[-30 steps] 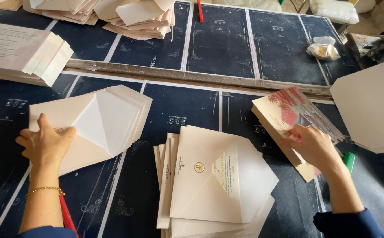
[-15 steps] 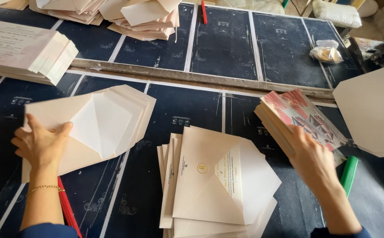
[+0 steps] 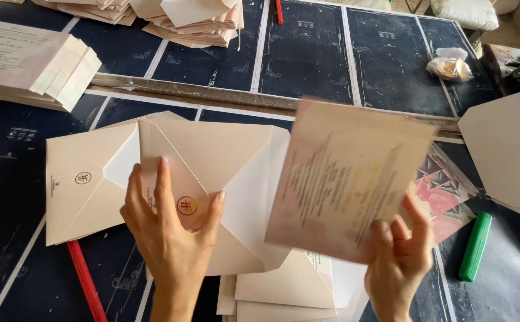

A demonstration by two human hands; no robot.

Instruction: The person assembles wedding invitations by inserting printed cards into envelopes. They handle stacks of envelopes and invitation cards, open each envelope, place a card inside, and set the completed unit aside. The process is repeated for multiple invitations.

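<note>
At the far left a stack of printed cards (image 3: pixel 30 59) lies on the dark table (image 3: pixel 308 59), its left edge cut off by the frame, and a red pencil-like stick (image 3: pixel 84 280) runs off the bottom edge. Next to it rests a pile of cream envelopes (image 3: pixel 78 179) with their flaps open. The left hand (image 3: pixel 170 232) rises from the bottom edge, forearm cut off, back of the hand toward the camera, fingers spread fairly wide and pressed flat against an open cream envelope (image 3: pixel 212 173) that it holds up above the table, thumb on the right side; the palm side is hidden. Below it another stack of envelopes (image 3: pixel 284 292) is mostly covered and runs out of frame. The right hand (image 3: pixel 400 256) comes up from the bottom right, fingers curled narrowly around the lower corner of a printed card (image 3: pixel 349 179), which is tilted and blurred by motion so its print cannot be read. Behind the card a colourful patterned stack (image 3: pixel 445 191) is partly hidden. Further right lie a green marker (image 3: pixel 474 247) and a large cream flap shape (image 3: pixel 504 149), cut off by the right edge.
</note>
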